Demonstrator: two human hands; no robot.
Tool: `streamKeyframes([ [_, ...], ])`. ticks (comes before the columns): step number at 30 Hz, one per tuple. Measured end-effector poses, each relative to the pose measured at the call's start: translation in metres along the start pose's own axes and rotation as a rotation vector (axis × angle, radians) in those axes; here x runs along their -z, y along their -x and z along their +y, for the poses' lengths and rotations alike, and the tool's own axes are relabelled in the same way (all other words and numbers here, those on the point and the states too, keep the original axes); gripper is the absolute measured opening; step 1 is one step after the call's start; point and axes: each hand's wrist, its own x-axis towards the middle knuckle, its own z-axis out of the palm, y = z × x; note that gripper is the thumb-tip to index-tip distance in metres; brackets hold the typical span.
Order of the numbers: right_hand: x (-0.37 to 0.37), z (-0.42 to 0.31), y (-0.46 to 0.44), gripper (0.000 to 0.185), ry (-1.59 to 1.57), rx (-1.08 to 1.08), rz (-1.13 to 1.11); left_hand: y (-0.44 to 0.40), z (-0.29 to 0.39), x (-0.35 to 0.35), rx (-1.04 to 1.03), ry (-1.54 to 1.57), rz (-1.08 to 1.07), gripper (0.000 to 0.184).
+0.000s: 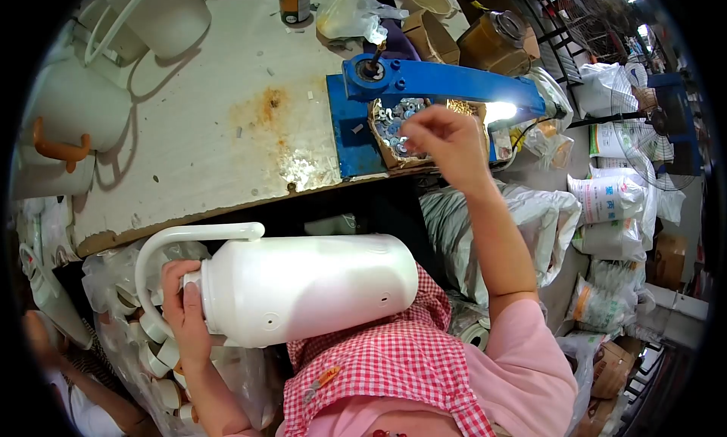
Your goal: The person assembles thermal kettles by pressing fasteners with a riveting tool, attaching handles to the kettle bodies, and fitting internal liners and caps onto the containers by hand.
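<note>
At the apron (379,354) in the head view, the jug (318,285) lies sideways; left hand (184,304) grips its neck; right hand (453,145), fingers curled, hovers by the washers (390,123), contents indiscernible; jug probably light, stiff, slippery; neck or handle (219,232) seems the best hold.

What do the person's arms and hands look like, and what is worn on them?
The left hand and right hand are ungloved, with no wristband visible. A short, loose pink sleeve covers the upper part of the right arm.
</note>
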Motion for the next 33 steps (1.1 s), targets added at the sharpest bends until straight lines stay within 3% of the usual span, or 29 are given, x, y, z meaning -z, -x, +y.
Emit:
streamKeyframes([
  [1, -0.002, 0.014, -0.002, 0.014, -0.001, -0.007, -0.003, 0.001, 0.002, 0.001, 0.033, 0.044, -0.013, 0.023],
  [3, -0.007, 0.038, -0.015, 0.015, 0.551, 0.108, 0.160, -0.002, 0.001, 0.000, 0.052, 0.060, -0.038, 0.023],
  [4, -0.010, 0.044, -0.022, 0.015, 0.546, 0.107, 0.160, -0.003, 0.001, -0.001, 0.063, 0.079, -0.052, 0.022],
  [6, -0.018, 0.052, -0.032, 0.014, 0.843, 0.288, 0.212, -0.005, 0.000, -0.004, 0.039, 0.056, -0.057, 0.022],
  [11, -0.019, 0.050, -0.035, 0.012, 0.765, 0.269, 0.240, -0.005, -0.001, -0.007, 0.007, 0.020, -0.034, 0.022],
  [14, -0.017, 0.046, -0.024, 0.012, 0.530, 0.131, 0.234, -0.004, 0.002, -0.009, 0.042, 0.045, -0.040, 0.021],
  [16, -0.015, 0.041, -0.014, 0.011, 0.406, 0.217, 0.267, -0.006, 0.002, -0.009, 0.060, 0.071, -0.046, 0.021],
  [20, -0.017, -0.015, -0.008, 0.014, 0.245, 0.623, 0.395, -0.008, -0.004, -0.007, 0.050, 0.060, -0.058, 0.022],
  [21, -0.017, -0.026, -0.013, 0.014, 0.246, 0.626, 0.402, -0.008, -0.004, -0.009, 0.064, 0.066, -0.058, 0.022],
  [23, -0.017, -0.042, -0.036, 0.015, 0.248, 0.908, 0.467, -0.008, -0.005, -0.010, 0.067, 0.072, -0.056, 0.022],
  [28, -0.022, -0.060, -0.064, 0.017, 0.346, 1.077, 0.479, -0.004, 0.001, -0.013, 0.066, 0.099, -0.044, 0.021],
  [30, -0.018, -0.056, -0.069, 0.021, 0.607, 1.193, 0.453, -0.005, -0.001, -0.013, 0.063, 0.102, -0.041, 0.020],
  [33, -0.016, -0.052, -0.071, 0.022, 0.654, 1.223, 0.465, -0.006, -0.001, -0.014, 0.052, 0.107, -0.036, 0.020],
])
